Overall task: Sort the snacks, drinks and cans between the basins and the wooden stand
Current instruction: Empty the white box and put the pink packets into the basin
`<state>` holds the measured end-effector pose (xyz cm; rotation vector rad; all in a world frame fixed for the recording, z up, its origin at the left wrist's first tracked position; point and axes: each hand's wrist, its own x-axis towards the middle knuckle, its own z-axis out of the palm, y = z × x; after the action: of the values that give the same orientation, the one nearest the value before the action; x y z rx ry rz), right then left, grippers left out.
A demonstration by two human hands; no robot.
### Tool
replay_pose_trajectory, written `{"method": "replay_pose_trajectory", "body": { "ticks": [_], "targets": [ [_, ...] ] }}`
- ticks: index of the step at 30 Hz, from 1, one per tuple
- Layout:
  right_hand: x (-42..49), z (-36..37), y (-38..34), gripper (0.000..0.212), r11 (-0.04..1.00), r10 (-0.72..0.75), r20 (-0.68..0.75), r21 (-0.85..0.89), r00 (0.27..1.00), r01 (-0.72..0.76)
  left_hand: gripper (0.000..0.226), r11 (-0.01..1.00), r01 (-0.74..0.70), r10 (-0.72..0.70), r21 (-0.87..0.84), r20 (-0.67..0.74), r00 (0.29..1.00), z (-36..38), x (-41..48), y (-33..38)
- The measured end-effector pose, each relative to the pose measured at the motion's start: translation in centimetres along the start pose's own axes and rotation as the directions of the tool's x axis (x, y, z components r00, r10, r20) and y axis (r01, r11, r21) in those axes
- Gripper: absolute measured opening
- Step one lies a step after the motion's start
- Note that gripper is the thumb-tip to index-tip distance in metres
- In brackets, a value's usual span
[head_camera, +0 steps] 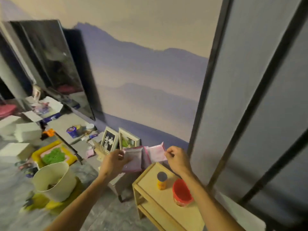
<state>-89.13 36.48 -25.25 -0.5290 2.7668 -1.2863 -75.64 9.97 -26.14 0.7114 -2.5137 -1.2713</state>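
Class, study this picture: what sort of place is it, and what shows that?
Probably a home living room: a big television stands against the mural wall, and framed photographs are propped at the wall's foot.

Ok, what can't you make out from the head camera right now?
Head view:
- basin: its wall hides most of the contents.
- packets: print blurred, partly behind the left hand.
- can: label too blurred to read.
- stand: lower shelf hidden by its top.
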Motion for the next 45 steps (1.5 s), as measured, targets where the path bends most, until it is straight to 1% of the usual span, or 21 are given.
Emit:
{"method": "replay_pose_trajectory", "body": {
  "ticks": [5,7,9,11,13,17,19,22,27,34,37,39,41,45],
  "targets": [
    [2.1,8.2,-10.2,0.015,0.991,-0.136,0.158,0.012,0.978,0.135,0.024,0.994,0.1,-0.105,-0.032,-0.178,0.978,-10.8,0.0,-5.3],
    [2.9,11.7,-14.0,0.013,0.984,-0.179,0.198,0.021,0.964,0.178,0.029,0.988,0.137,-0.149,-0.064,-0.244,0.958,-15.0,0.3,-8.1],
    [3.3,15.2,-17.7,0.012,0.974,-0.225,0.239,0.023,0.945,0.226,0.025,0.982,0.154,-0.18,-0.11,-0.299,0.937,-18.8,-0.1,-10.2],
    [3.6,18.6,-21.0,0.012,0.966,-0.257,0.277,0.04,0.926,0.256,0.023,0.982,0.158,-0.186,-0.106,-0.356,0.916,-22.1,-0.4,-12.2],
    [3.6,22.0,-23.9,0.011,0.96,-0.279,0.305,0.066,0.911,0.272,0.024,0.978,0.194,-0.209,-0.078,-0.421,0.883,-24.9,-0.4,-14.9],
    [3.8,28.7,-27.9,0.009,0.951,-0.308,0.39,0.103,0.868,0.292,0.026,0.956,0.269,-0.292,-0.116,-0.469,0.833,-29.4,-0.6,-20.6],
    [4.4,32.2,-29.5,0.009,0.948,-0.318,0.432,0.113,0.844,0.299,0.022,0.944,0.291,-0.33,-0.157,-0.497,0.803,-31.3,-0.5,-22.5],
    [6.0,37.1,-32.0,0.011,0.935,-0.345,0.488,0.107,0.802,0.337,0.021,0.935,0.328,-0.348,-0.137,-0.535,0.77,-34.1,0.5,-25.5],
    [10.2,45.0,-36.6,0.009,0.913,-0.396,0.533,0.143,0.748,0.381,0.024,0.911,0.375,-0.399,-0.17,-0.589,0.703,-38.4,4.2,-31.2],
    [16.3,54.6,-41.6,0.007,0.908,-0.406,0.595,0.174,0.694,0.381,0.028,0.878,0.448,-0.451,-0.165,-0.598,0.663,-43.2,11.0,-39.2],
    [18.7,58.5,-42.9,0.009,0.904,-0.409,0.615,0.171,0.674,0.392,0.032,0.861,0.489,-0.465,-0.137,-0.602,0.65,-44.3,13.8,-41.7],
    [19.6,60.9,-43.4,0.012,0.909,-0.394,0.626,0.155,0.673,0.387,0.034,0.844,0.525,-0.478,-0.108,-0.594,0.647,-44.8,15.3,-43.3],
    [20.2,63.2,-43.7,0.012,0.917,-0.373,0.632,0.139,0.679,0.374,0.035,0.832,0.544,-0.501,-0.115,-0.579,0.644,-45.2,16.9,-45.2],
    [21.0,68.0,-43.1,0.009,0.948,-0.276,0.62,0.051,0.735,0.313,0.032,0.826,0.553,-0.518,-0.104,-0.524,0.676,-45.9,20.5,-49.4]
  ]
}}
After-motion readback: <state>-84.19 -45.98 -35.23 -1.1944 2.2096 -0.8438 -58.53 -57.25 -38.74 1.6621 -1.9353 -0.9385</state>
